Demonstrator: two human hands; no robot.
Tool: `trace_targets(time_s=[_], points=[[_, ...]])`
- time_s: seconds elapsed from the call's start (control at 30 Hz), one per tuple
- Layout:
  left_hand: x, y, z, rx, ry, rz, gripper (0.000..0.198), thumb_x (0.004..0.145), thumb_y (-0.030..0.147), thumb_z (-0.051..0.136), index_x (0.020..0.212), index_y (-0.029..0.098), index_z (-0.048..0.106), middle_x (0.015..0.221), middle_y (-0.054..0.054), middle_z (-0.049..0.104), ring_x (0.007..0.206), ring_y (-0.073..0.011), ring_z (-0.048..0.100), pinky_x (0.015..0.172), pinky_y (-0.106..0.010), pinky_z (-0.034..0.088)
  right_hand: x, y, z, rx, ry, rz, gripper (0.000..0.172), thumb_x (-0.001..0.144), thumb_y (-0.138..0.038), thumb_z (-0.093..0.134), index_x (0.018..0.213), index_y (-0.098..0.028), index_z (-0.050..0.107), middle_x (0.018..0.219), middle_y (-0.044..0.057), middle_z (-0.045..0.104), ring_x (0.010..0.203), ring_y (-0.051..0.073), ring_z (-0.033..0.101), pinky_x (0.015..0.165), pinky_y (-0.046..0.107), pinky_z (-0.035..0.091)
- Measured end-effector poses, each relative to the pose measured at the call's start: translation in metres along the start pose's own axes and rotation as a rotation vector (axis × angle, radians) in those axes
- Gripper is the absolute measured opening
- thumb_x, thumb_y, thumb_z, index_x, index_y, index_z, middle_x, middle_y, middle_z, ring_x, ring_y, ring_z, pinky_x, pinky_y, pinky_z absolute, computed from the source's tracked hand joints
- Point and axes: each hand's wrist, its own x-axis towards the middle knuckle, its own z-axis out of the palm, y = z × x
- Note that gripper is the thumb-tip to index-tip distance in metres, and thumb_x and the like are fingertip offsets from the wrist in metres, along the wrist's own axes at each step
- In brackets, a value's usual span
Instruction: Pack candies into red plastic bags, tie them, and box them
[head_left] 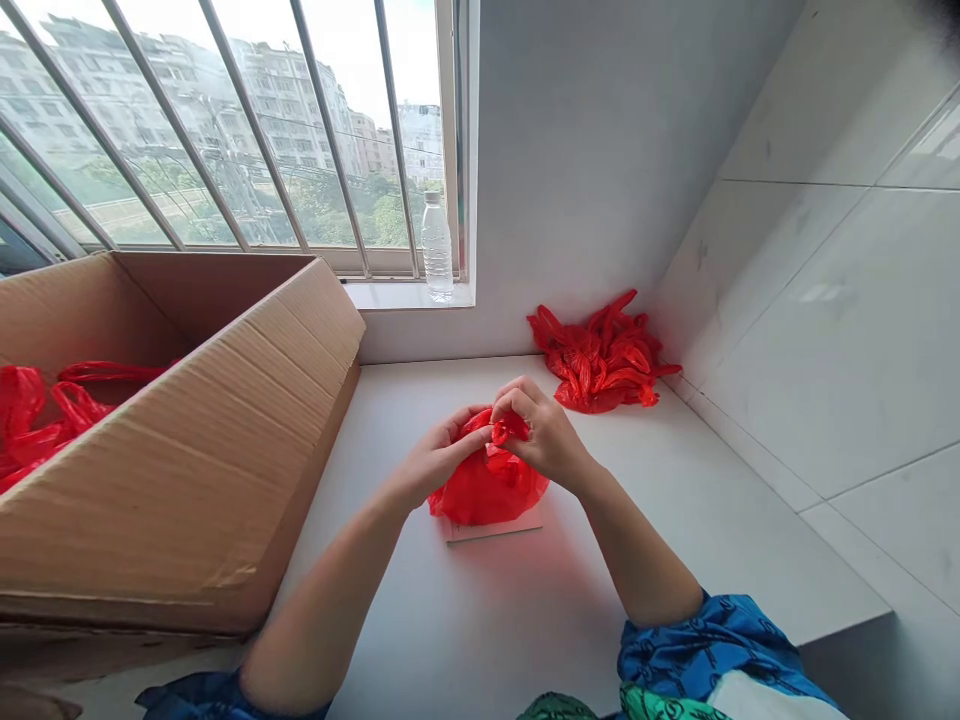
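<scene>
A red plastic bag [484,490], bunched into a bundle, sits on a small flat white piece [491,529] in the middle of the white counter [675,520]. My left hand [439,458] pinches the bag's top from the left. My right hand [544,430] pinches the same red handles from the right, fingers curled. Both hands meet above the bundle.
A large open cardboard box [187,470] fills the left side with red bags [45,410] inside. A pile of red bags [600,355] lies in the back corner by the tiled wall. A clear water bottle [436,245] stands on the windowsill before the barred window.
</scene>
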Motion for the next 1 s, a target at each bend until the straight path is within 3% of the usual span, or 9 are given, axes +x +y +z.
trace_targets(time_s=[0.17, 0.3, 0.43, 0.5, 0.6, 0.7, 0.83, 0.93, 1.0], points=[[-0.001, 0.001, -0.001, -0.095, 0.193, 0.118, 0.043, 0.091, 0.047, 0.064, 0.125, 0.022, 0.068, 0.113, -0.01, 0.07, 0.101, -0.0211, 0.066, 0.086, -0.029, 0.053, -0.006, -0.002, -0.004, -0.087, 0.097, -0.148, 0.005, 0.09, -0.02, 0.067, 0.089, -0.025, 0.067, 0.107, 0.004, 0.064, 0.091, 0.017, 0.063, 0.075, 0.031, 0.053], [0.008, -0.008, -0.021, -0.19, 0.448, 0.243, 0.036, 0.082, 0.043, 0.075, 0.11, 0.02, 0.075, 0.107, -0.008, 0.073, 0.097, -0.0173, 0.066, 0.088, -0.027, 0.051, -0.025, -0.003, -0.02, 0.045, 0.07, -0.178, 0.007, 0.087, -0.021, 0.075, 0.083, -0.025, 0.07, 0.086, 0.002, 0.069, 0.092, 0.02, 0.064, 0.082, 0.037, 0.055], [0.021, -0.035, -0.05, -0.233, 0.713, 0.257, 0.039, 0.07, 0.04, 0.083, 0.101, 0.017, 0.076, 0.101, -0.008, 0.073, 0.101, -0.0181, 0.065, 0.095, -0.029, 0.049, -0.066, 0.011, -0.035, 0.234, -0.058, 0.074, 0.007, 0.083, -0.025, 0.079, 0.079, -0.025, 0.074, 0.082, 0.003, 0.071, 0.084, 0.019, 0.067, 0.08, 0.037, 0.057], [0.02, -0.051, -0.061, -0.218, 0.769, 0.234, 0.043, 0.07, 0.042, 0.082, 0.102, 0.015, 0.074, 0.102, -0.009, 0.073, 0.103, -0.0197, 0.065, 0.098, -0.033, 0.049, -0.089, 0.023, -0.041, 0.31, -0.12, 0.265, 0.007, 0.083, -0.03, 0.079, 0.079, -0.025, 0.075, 0.084, 0.003, 0.071, 0.085, 0.02, 0.068, 0.082, 0.038, 0.058], [0.0, -0.069, -0.071, -0.099, 0.703, 0.203, 0.061, 0.079, 0.049, 0.074, 0.13, 0.018, 0.06, 0.11, -0.01, 0.072, 0.107, -0.022, 0.066, 0.102, -0.04, 0.048, -0.117, 0.042, -0.05, 0.415, -0.181, 0.499, 0.022, 0.091, -0.042, 0.068, 0.106, -0.027, 0.074, 0.102, 0.007, 0.073, 0.098, 0.023, 0.069, 0.089, 0.041, 0.057], [-0.026, -0.076, -0.073, 0.17, 0.631, 0.09, 0.071, 0.088, 0.058, 0.06, 0.147, 0.024, 0.041, 0.13, -0.012, 0.064, 0.121, -0.0261, 0.061, 0.106, -0.045, 0.045, -0.126, 0.054, -0.05, 0.247, -0.103, 0.571, 0.045, 0.096, -0.048, 0.056, 0.137, -0.03, 0.057, 0.137, 0.01, 0.06, 0.122, 0.026, 0.061, 0.103, 0.048, 0.051], [-0.033, -0.074, -0.052, 0.666, 0.438, 0.02, 0.063, 0.092, 0.061, 0.052, 0.143, 0.024, 0.048, 0.15, -0.012, 0.047, 0.137, -0.0318, 0.046, 0.109, -0.046, 0.042, -0.104, 0.057, -0.022, -0.131, -0.232, 0.328, 0.083, 0.088, -0.051, 0.067, 0.158, -0.032, 0.025, 0.164, 0.009, 0.027, 0.149, 0.03, 0.03, 0.12, 0.055, 0.03], [-0.012, -0.076, -0.025, 0.938, 0.305, 0.217, 0.057, 0.095, 0.053, 0.052, 0.143, 0.022, 0.048, 0.149, -0.013, 0.047, 0.137, -0.0306, 0.045, 0.112, -0.046, 0.04, -0.076, 0.057, 0.015, -0.208, -0.324, 0.088, 0.106, 0.085, -0.053, 0.069, 0.161, -0.029, -0.001, 0.167, 0.012, 0.017, 0.153, 0.029, 0.018, 0.124, 0.058, 0.016], [0.001, -0.084, -0.012, 1.091, 0.278, 0.32, 0.054, 0.097, 0.045, 0.048, 0.145, 0.02, 0.045, 0.15, -0.014, 0.047, 0.141, -0.0298, 0.042, 0.117, -0.049, 0.034, -0.066, 0.059, 0.039, -0.228, -0.353, 0.052, 0.111, 0.085, -0.053, 0.068, 0.16, -0.027, -0.011, 0.166, 0.012, 0.02, 0.154, 0.03, 0.016, 0.123, 0.06, 0.014]])
